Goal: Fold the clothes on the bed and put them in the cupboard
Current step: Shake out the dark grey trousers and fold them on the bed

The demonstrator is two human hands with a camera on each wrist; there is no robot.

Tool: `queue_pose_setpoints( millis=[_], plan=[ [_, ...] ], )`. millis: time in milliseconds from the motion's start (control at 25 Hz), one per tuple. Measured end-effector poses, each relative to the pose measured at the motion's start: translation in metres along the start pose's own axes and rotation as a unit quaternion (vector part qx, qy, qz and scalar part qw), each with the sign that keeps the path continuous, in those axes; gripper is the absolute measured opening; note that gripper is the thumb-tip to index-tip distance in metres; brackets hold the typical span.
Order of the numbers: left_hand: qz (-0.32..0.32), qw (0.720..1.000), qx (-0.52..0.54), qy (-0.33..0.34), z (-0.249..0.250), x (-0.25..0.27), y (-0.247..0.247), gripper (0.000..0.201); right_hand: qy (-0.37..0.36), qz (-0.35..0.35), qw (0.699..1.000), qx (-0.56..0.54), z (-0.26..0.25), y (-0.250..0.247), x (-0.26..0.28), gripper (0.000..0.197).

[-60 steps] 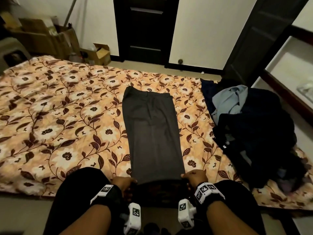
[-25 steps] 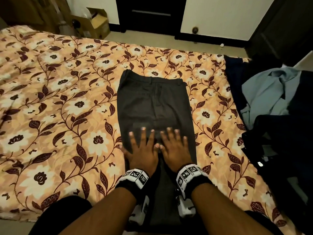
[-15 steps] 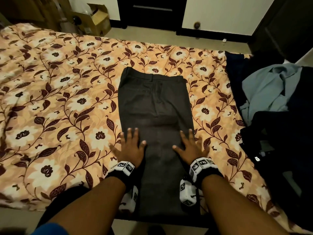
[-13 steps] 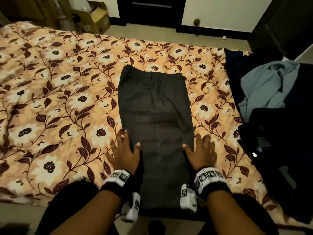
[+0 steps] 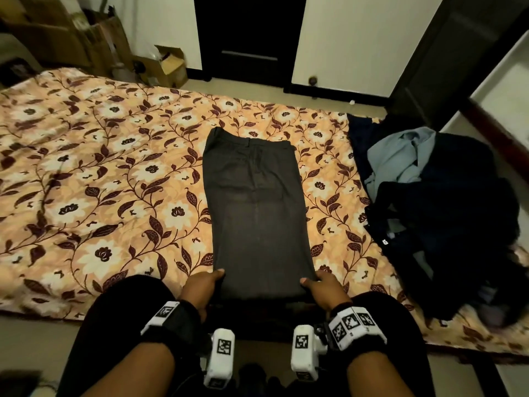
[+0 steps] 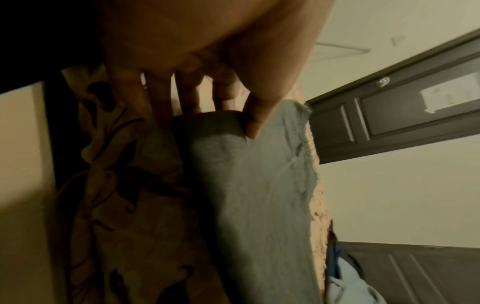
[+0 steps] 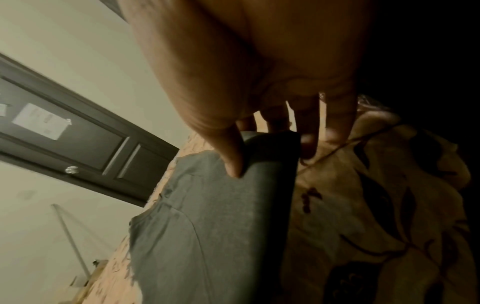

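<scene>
Dark grey trousers [image 5: 254, 213] lie flat on bed [image 5: 94, 179], waistband at far end, leg hems at near edge. Left hand [image 5: 201, 287] pinches near left corner – thumb on top, fingers [image 6: 158, 98] under cloth. Right hand [image 5: 325, 289] pinches near right corner same way. Heap of dark clothes [image 5: 440, 213] lies on bed, right of trousers

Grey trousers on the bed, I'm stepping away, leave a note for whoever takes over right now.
Left hand pinches the near left edge of the grey trousers, thumb on top.
Right hand pinches the near right edge the same way.
Trousers lie flat lengthwise on the floral bed cover, waistband at the far end.
Done: trousers laid out flat.
Left: fold them, fold the pile of clothes on the bed's right side, put everything in the cupboard.
</scene>
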State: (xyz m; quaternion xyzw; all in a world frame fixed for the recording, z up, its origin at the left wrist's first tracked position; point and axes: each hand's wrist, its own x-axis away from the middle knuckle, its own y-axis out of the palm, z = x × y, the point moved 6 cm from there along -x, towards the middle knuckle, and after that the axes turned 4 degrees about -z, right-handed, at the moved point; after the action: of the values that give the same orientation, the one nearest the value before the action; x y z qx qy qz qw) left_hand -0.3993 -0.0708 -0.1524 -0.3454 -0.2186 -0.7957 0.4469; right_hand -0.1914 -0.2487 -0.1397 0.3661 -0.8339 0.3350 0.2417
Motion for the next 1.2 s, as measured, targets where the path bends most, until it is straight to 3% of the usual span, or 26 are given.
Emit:
queue_pose_setpoints(
  millis=[160, 240, 320, 480, 640, 760, 840, 920, 1040, 1160, 1200],
  plan=[
    [-0.012, 0.994, 0.005, 0.11, 0.036, 0.049, -0.007, 0.018, -0.069, 0.036, 0.987, -0.138, -0.032, -0.023, 0.061, 0.019],
    [-0.003, 0.986, 0.018, 0.164, 0.049, 0.075, -0.017, 0.013, -0.099, 0.014, 0.98, -0.172, -0.044, -0.026, 0.093, 0.036],
    [0.001, 0.979, 0.052, 0.195, 0.057, 0.101, -0.03, 0.016, -0.124, -0.029, 0.975, -0.18, -0.055, -0.023, 0.122, 0.035],
    [-0.06, 0.981, 0.056, 0.176, 0.057, 0.144, -0.042, 0.006, -0.13, -0.075, 0.979, -0.138, -0.059, -0.023, 0.158, 0.01],
    [-0.097, 0.979, 0.048, 0.17, 0.08, 0.147, -0.047, 0.021, -0.146, -0.138, 0.958, -0.205, -0.072, -0.033, 0.163, 0.021],
    [-0.091, 0.979, -0.005, 0.181, 0.117, 0.111, -0.045, 0.041, -0.185, -0.183, 0.942, -0.213, -0.097, -0.036, 0.135, 0.04],
    [-0.087, 0.973, -0.061, 0.206, 0.143, 0.085, -0.037, 0.038, -0.2, -0.15, 0.952, -0.178, -0.111, -0.038, 0.097, 0.049],
    [-0.086, 0.963, -0.113, 0.229, 0.164, 0.057, -0.028, 0.025, -0.223, -0.075, 0.964, -0.125, -0.131, -0.047, 0.051, 0.036],
    [-0.061, 0.954, -0.139, 0.257, 0.203, 0.016, -0.014, 0.012, -0.236, -0.035, 0.968, -0.076, -0.174, -0.053, -0.007, 0.019],
    [0.009, 0.942, -0.143, 0.304, 0.259, -0.038, 0.003, 0.026, -0.223, 0.006, 0.972, -0.078, -0.233, -0.061, -0.073, 0.014],
    [0.021, 0.94, -0.144, 0.31, 0.271, -0.056, 0.007, 0.044, -0.224, 0.036, 0.971, -0.073, -0.251, -0.063, -0.094, 0.013]
  ],
)
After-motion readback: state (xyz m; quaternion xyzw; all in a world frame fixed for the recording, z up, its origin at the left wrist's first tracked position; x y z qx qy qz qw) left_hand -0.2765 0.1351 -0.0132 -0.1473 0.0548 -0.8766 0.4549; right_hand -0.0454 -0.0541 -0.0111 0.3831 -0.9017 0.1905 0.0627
